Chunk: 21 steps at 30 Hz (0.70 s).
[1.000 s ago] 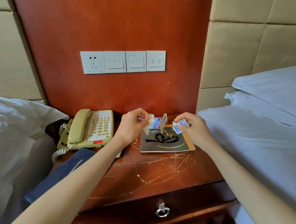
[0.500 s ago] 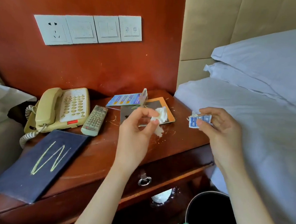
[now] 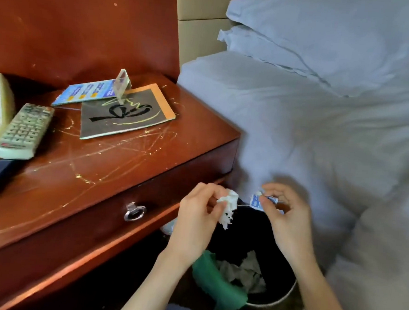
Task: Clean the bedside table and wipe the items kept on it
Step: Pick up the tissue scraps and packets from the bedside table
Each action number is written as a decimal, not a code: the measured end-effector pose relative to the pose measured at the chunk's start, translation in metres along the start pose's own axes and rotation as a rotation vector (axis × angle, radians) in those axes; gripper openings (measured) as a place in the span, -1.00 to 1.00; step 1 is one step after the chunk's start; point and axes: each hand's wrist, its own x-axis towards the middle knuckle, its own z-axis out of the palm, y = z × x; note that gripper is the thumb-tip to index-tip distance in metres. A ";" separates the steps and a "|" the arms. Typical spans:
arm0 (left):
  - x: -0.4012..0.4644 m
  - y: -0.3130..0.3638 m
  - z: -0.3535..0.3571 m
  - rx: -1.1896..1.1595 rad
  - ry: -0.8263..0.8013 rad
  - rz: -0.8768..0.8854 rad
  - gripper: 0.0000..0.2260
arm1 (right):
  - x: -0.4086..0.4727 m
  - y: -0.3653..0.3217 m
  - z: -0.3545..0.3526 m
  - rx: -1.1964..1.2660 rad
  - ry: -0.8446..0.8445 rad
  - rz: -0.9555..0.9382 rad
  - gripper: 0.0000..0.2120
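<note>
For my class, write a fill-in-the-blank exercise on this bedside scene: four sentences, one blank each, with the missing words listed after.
1. The left hand pinches a crumpled white ____.
2. The right hand holds a small blue and white packet above the black ____.
3. The remote control lies on the bedside table beside a cream ____.
4. The table's drawer has a metal ____ pull.

Missing words: tissue; bin; telephone; ring
</note>
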 end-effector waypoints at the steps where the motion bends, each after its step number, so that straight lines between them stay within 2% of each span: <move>1: -0.001 -0.006 0.007 0.012 -0.029 -0.020 -0.79 | -0.005 0.007 -0.004 -0.012 0.001 0.021 -0.63; 5: -0.008 -0.029 0.035 0.058 -0.124 -0.083 -0.78 | -0.023 0.027 -0.013 -0.073 0.008 0.088 -0.64; 9: -0.017 -0.049 0.057 0.072 -0.246 -0.197 -0.80 | -0.036 0.041 -0.012 -0.122 -0.019 0.202 -0.77; 12: -0.023 -0.057 0.059 0.092 -0.275 -0.252 -0.76 | -0.044 0.046 -0.008 -0.144 -0.044 0.262 -0.80; 15: -0.026 -0.056 0.048 0.091 -0.236 -0.250 -0.76 | -0.044 0.045 -0.006 -0.136 -0.054 0.261 -0.80; 21: -0.019 -0.025 0.010 -0.003 -0.048 -0.186 -0.80 | -0.033 0.024 0.002 -0.027 -0.101 0.200 -0.76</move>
